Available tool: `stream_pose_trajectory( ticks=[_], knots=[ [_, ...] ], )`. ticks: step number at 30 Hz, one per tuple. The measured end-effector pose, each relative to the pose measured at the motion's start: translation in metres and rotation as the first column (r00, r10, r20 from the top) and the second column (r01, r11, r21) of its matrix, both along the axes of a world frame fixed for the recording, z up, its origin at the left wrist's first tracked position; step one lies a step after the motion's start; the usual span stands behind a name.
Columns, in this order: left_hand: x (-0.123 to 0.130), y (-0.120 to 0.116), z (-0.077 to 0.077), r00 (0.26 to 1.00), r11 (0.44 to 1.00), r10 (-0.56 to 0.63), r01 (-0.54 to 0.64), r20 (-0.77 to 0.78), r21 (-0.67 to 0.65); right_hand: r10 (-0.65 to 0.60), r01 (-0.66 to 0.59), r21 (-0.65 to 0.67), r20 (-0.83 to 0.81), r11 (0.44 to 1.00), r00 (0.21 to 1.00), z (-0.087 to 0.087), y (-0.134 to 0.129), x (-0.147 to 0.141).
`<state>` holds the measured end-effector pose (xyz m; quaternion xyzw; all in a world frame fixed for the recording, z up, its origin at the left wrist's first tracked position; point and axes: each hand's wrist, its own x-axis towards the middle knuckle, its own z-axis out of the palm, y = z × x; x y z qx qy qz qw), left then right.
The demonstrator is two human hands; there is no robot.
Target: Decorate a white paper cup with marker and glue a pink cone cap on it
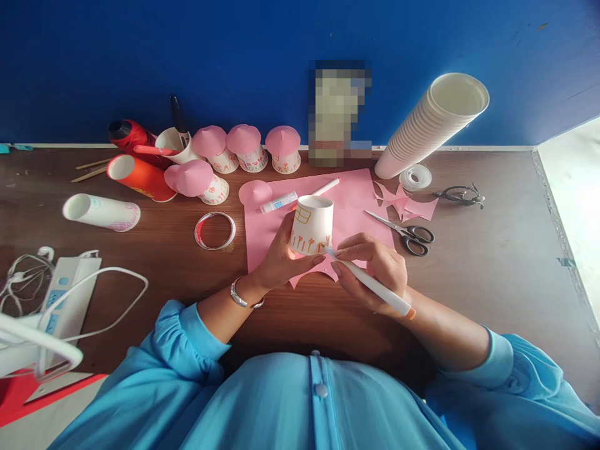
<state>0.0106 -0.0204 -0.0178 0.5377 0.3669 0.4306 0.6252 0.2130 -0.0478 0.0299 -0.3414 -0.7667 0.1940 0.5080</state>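
Note:
My left hand [284, 259] is wrapped round the lower left side of a white paper cup [315, 219]. Red and orange flowers are drawn low on the cup, and a yellow-brown window outline is on its left side. In my right hand [375, 269] is a white felt-tip marker [372, 284] with an orange end, its tip at the cup's lower right edge. Beneath the cup lies a pink paper sheet [356, 194] with cut edges. On that sheet rest a glue stick [279, 202] and another white marker [327, 185].
Black-handled scissors [415, 239] lie to the right, beside pink scraps [405, 203] and a tape roll [415, 178]. A tall cup stack [431, 125] leans at the back. Cups with pink cone roofs [283, 147] stand back left. A tape ring [215, 231] and power strip [70, 306] are left.

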Motion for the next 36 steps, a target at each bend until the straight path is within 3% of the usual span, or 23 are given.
stream_pose_trajectory(
  ticks=[36],
  knots=[
    [0.0009,-0.0021,0.0071,1.0,0.998,0.018,-0.017,0.012,-0.057,-0.011,0.011,0.006,-0.006,1.0,1.0,0.0016,0.0003,-0.0016]
  ],
)
